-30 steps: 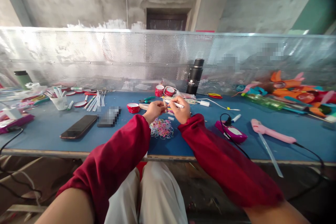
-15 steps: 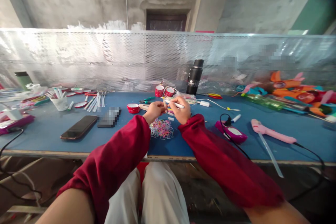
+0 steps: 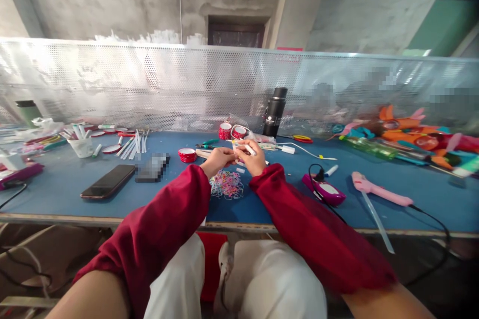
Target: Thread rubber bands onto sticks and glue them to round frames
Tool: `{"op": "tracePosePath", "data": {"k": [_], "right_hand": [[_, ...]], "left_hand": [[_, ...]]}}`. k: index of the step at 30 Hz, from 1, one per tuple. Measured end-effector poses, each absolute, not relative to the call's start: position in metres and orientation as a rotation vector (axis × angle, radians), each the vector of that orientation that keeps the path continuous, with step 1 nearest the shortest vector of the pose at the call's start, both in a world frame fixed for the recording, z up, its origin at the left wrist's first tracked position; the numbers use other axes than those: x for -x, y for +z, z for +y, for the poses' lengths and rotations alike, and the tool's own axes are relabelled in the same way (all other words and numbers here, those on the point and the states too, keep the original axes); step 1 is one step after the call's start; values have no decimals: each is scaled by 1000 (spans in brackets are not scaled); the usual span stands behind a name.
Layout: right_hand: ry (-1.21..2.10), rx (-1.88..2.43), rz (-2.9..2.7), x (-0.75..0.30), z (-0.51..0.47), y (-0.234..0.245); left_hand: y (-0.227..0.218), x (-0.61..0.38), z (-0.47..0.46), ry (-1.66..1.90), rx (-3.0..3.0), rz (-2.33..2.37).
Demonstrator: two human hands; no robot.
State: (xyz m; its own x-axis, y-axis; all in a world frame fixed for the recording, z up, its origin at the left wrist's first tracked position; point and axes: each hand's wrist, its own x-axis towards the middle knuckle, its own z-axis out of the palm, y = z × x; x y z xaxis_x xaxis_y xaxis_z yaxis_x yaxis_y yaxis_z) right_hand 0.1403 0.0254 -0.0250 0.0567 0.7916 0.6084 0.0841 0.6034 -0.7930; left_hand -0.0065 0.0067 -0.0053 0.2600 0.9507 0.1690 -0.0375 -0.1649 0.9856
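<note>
Both hands meet above the blue table, just beyond a heap of small colourful rubber bands (image 3: 228, 184). My left hand (image 3: 220, 159) is closed in a pinch on something small that I cannot make out, close to the other hand's fingers. My right hand (image 3: 255, 159) is closed around a white marker pen (image 3: 251, 151), whose end sticks out toward me. A small white piece (image 3: 240, 171) lies on the table under the hands. Left of my left hand stands a red roll of tape (image 3: 187, 155).
A black phone (image 3: 108, 182) and a cup of white pens (image 3: 81, 147) are on the left. A black flask (image 3: 275, 112) stands behind. To the right are a purple device (image 3: 325, 190), a pink glue gun (image 3: 381, 189) with its glue stick overhanging the edge, and orange inflatables (image 3: 404, 129).
My hands stay together, with the marker pen shifted slightly in my right hand. My knees have moved apart, showing a red surface between them. The view has turned slightly to the right.
</note>
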Motion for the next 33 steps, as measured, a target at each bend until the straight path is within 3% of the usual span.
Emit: {"op": "tracePosePath", "data": {"k": [6,33], "right_hand": [[777,758,-1321,-138,27,-27],[723,817,-1350,-140,22,-21]], "left_hand": [[-13,9,14,1065,-1525,946],[-13,11,14,1091,-1561,944]]}}
